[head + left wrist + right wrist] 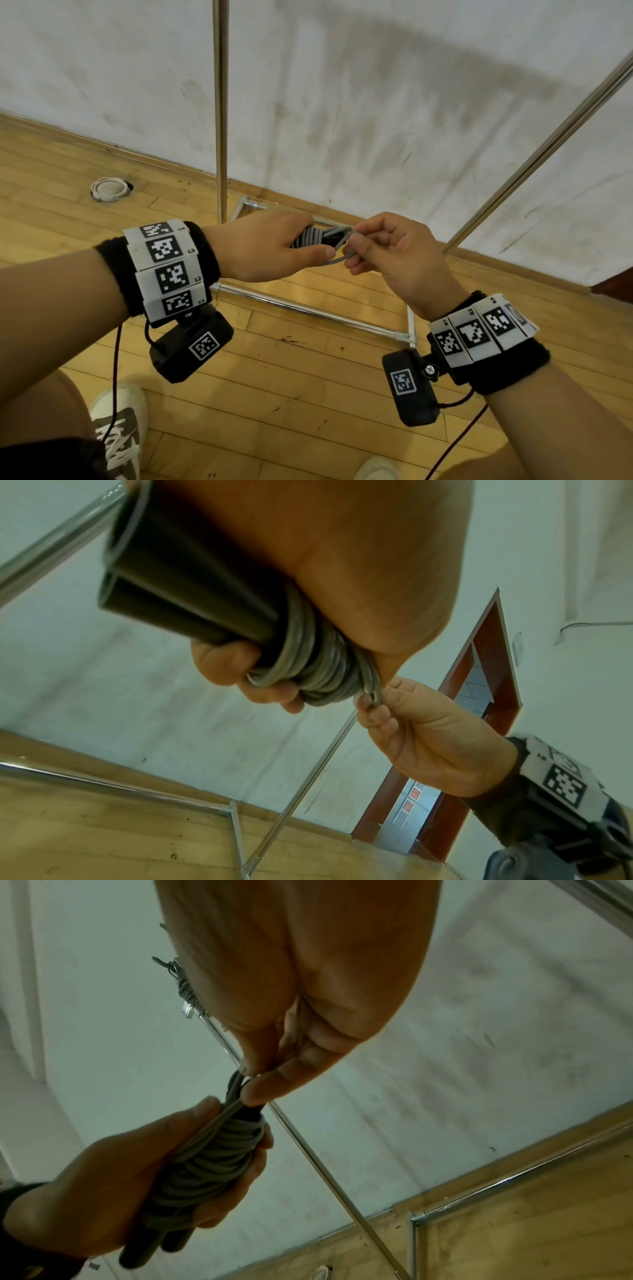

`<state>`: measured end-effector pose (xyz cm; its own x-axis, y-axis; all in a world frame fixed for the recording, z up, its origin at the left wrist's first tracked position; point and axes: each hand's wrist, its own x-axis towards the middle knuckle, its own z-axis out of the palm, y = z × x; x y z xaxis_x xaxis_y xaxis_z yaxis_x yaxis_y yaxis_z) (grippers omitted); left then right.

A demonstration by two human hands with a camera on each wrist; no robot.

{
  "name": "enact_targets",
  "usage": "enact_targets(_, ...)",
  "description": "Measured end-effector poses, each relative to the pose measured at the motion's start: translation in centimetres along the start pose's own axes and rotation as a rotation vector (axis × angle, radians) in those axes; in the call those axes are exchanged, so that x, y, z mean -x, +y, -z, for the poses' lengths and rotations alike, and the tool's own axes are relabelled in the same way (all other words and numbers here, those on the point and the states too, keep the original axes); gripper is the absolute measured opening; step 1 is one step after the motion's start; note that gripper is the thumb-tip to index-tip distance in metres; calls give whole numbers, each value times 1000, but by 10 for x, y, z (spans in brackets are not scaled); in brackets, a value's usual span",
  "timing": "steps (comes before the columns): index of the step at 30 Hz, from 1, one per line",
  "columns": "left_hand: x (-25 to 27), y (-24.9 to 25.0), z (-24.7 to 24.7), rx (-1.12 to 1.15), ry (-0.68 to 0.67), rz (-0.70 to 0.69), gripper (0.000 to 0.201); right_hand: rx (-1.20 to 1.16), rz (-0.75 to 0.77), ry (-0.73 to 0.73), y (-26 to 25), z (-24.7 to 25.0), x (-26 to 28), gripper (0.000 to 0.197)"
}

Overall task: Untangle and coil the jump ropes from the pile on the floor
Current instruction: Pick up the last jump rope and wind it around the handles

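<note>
The left hand (pixel 270 246) is clamped round the rope (pixel 308 237), a grey cord wound in tight turns about two dark handles (pixel 178 588) held side by side; fingers and thumb close over the windings. The right hand (pixel 394 253) pinches the last loop of that cord between thumb and fingertips (pixel 270 1088), right at the end of the bundle, the two hands nearly touching. The bundle is held in the air at about waist height, not on the floor. The step in hand looks to be securing the tail, so this rope appears close to finished. Risk: if the pinch slips before the loop is tucked, the end turns may spring loose and unwind; a weak left grip would let the handles slide apart and slacken the coil. Beyond the hands stands a metal rack (pixel 221 102), its base bars on the wooden floor (pixel 308 394) against a scuffed white wall (pixel 376 102). No pile is in view.
</note>
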<state>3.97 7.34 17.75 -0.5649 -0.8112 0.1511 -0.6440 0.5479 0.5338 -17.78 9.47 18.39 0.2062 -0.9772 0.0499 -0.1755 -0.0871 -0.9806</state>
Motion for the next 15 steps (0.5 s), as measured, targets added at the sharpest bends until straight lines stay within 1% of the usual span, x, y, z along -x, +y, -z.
enact_targets(2, -1, 0, 0, 2, 3, 0, 45, -3, 18, 39, 2, -3, 0, 6)
enact_targets(5, 0, -2, -1, -30, 0, 7, 43, -12, 24, 71, 4, -6, -1, 14)
enact_targets(9, 1, -1, -3, -115, 4, 13, 41, -5, 6, 34, 6, -6, -2, 18)
enact_targets(12, 0, 0, -3, -247, -8, 15, 47, 32, -10, -4, 7, -6, -3, 14)
enact_targets(15, 0, 0, -6, -364, -2, -45, 54, 73, -38, -20, 9, -10, -3, 11)
